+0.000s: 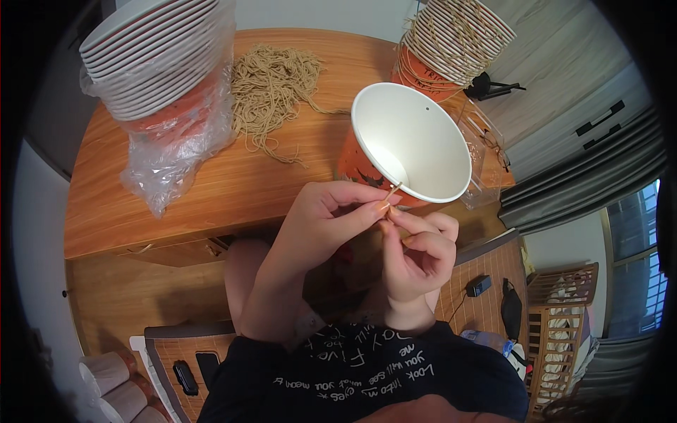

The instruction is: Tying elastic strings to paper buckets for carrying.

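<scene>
An orange paper cup with a white inside lies tilted toward me at the table's near edge. My left hand and my right hand meet just below its rim. Both pinch a short piece of tan string, whose end pokes up against the cup's rim. A small hole shows near the cup's far rim.
A heap of tan strings lies on the wooden table. A stack of cups in a clear plastic bag stands at the back left, another stack with strings at the back right. More cups sit on the floor, lower left.
</scene>
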Demonstrator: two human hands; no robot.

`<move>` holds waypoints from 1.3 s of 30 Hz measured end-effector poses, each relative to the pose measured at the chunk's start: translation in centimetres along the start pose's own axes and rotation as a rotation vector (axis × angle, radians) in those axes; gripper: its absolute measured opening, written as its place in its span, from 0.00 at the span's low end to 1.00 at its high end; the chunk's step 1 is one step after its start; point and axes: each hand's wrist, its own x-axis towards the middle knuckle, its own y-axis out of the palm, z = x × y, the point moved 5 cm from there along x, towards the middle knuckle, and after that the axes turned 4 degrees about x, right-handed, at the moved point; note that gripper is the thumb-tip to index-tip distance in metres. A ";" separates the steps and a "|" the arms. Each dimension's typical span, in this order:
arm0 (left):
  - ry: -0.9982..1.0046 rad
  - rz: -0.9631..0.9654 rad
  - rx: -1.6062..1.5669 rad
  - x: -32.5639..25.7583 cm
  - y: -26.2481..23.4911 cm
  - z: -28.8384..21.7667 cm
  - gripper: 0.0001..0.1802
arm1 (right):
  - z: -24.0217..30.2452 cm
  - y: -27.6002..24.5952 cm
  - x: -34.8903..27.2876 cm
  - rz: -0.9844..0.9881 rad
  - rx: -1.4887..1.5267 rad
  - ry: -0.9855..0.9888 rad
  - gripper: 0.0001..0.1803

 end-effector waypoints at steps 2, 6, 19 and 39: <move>-0.005 0.003 0.019 0.0 -0.2 -0.1 0.12 | 0.0 0.0 0.1 -0.009 0.000 0.012 0.20; -0.010 0.057 -0.050 -0.1 0.4 -0.6 0.11 | -0.3 0.0 0.0 -0.022 0.062 0.047 0.19; 0.136 -0.167 0.141 -1.0 0.4 -1.5 0.09 | -0.8 0.0 0.3 -0.090 0.147 0.066 0.21; 0.673 -0.515 0.725 -2.6 0.5 -4.8 0.06 | 1.5 1.0 4.3 0.072 -0.084 -0.111 0.18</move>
